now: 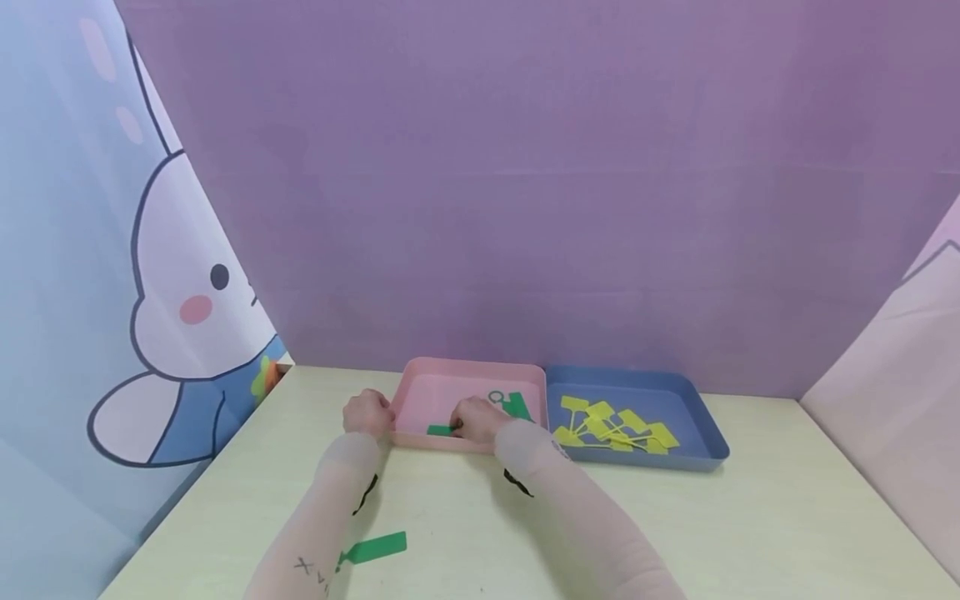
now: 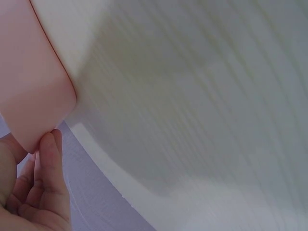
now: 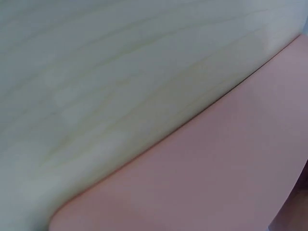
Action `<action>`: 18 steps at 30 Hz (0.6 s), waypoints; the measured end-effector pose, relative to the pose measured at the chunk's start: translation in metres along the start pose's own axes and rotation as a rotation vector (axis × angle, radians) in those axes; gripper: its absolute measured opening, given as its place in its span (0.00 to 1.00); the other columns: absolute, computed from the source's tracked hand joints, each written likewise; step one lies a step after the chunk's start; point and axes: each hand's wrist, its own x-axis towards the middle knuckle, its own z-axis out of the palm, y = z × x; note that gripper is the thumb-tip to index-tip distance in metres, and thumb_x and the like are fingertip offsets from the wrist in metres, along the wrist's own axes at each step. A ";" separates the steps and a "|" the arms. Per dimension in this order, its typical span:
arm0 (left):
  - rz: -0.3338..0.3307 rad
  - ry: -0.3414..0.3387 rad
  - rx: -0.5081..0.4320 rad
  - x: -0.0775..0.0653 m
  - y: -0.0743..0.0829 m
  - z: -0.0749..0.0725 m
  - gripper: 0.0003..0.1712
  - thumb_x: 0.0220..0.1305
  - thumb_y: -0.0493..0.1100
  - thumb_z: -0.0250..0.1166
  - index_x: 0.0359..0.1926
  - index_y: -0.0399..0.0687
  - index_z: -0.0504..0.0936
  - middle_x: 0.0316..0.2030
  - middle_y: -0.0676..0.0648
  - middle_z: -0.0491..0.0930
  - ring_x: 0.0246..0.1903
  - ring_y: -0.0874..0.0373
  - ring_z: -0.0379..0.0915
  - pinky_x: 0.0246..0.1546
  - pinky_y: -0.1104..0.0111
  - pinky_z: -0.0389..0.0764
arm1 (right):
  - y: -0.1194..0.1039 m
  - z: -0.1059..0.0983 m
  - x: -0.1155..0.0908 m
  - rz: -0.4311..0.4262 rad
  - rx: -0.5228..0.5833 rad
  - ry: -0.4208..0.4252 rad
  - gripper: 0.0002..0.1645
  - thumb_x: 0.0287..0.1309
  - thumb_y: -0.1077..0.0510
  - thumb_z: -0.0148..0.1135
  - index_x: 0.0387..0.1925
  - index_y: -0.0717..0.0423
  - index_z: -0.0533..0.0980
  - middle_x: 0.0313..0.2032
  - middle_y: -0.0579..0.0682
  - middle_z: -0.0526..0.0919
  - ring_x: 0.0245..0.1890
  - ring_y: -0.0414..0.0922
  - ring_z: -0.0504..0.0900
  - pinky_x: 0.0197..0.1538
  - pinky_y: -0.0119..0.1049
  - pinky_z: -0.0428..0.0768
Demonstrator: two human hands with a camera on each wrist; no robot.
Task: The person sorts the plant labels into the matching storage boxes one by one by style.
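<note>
My left hand point(image 1: 368, 412) is at the left side of a pink tray point(image 1: 435, 385), and in the left wrist view its thumb and fingers point(image 2: 49, 154) pinch the tray's rim at a corner. Inside that tray, near the front wall, my right hand point(image 1: 478, 419) curls its fingers at the end of a flat green tag point(image 1: 440, 431) and pinches it. More green tags point(image 1: 517, 406), one with a ring end, lie to the right of this hand. The right wrist view shows mostly the tray's outer wall point(image 3: 202, 178), with only a sliver of the hand.
A blue tray point(image 1: 697, 425) touches the pink one on its right and holds several yellow tags point(image 1: 600, 425). Another green tag point(image 1: 378, 547) lies on the pale wooden table point(image 1: 795, 500) beside my left forearm. A purple cloth point(image 1: 525, 183) hangs behind the trays.
</note>
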 end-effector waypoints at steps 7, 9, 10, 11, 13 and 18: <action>-0.007 0.003 0.001 -0.001 0.003 0.000 0.07 0.53 0.36 0.61 0.32 0.38 0.82 0.30 0.38 0.82 0.32 0.44 0.77 0.37 0.56 0.77 | -0.003 -0.003 -0.002 0.030 -0.006 -0.020 0.08 0.53 0.58 0.63 0.35 0.53 0.83 0.36 0.47 0.85 0.40 0.41 0.81 0.43 0.29 0.78; -0.013 -0.001 0.002 -0.001 0.003 0.000 0.07 0.53 0.36 0.60 0.33 0.38 0.82 0.31 0.38 0.82 0.32 0.44 0.77 0.37 0.56 0.77 | -0.003 -0.003 -0.002 0.042 0.001 -0.024 0.08 0.53 0.58 0.64 0.35 0.53 0.83 0.36 0.46 0.85 0.40 0.41 0.81 0.43 0.29 0.78; -0.017 -0.004 0.001 -0.002 0.003 0.000 0.07 0.54 0.37 0.60 0.33 0.38 0.82 0.31 0.38 0.82 0.32 0.44 0.77 0.37 0.56 0.77 | -0.003 -0.003 -0.002 0.047 0.003 -0.025 0.08 0.53 0.58 0.64 0.35 0.53 0.83 0.36 0.46 0.85 0.40 0.41 0.81 0.43 0.29 0.78; -0.017 -0.005 0.000 -0.002 0.003 0.001 0.07 0.54 0.37 0.60 0.33 0.38 0.82 0.31 0.39 0.82 0.32 0.44 0.77 0.37 0.56 0.77 | -0.003 -0.003 -0.002 0.050 0.005 -0.023 0.08 0.53 0.58 0.64 0.35 0.53 0.83 0.36 0.46 0.85 0.40 0.41 0.81 0.43 0.29 0.78; -0.022 -0.003 -0.004 -0.002 0.003 0.001 0.07 0.54 0.37 0.60 0.32 0.39 0.83 0.31 0.39 0.82 0.32 0.45 0.77 0.37 0.56 0.77 | -0.003 -0.002 -0.002 0.052 0.011 -0.020 0.08 0.53 0.58 0.64 0.36 0.53 0.83 0.37 0.46 0.85 0.40 0.40 0.81 0.43 0.29 0.78; -0.021 -0.006 -0.006 -0.002 0.001 0.000 0.07 0.54 0.36 0.59 0.31 0.39 0.82 0.29 0.40 0.82 0.31 0.45 0.77 0.37 0.56 0.77 | -0.004 -0.001 -0.001 0.062 0.022 -0.021 0.08 0.53 0.57 0.63 0.36 0.53 0.83 0.37 0.46 0.85 0.40 0.41 0.81 0.43 0.29 0.79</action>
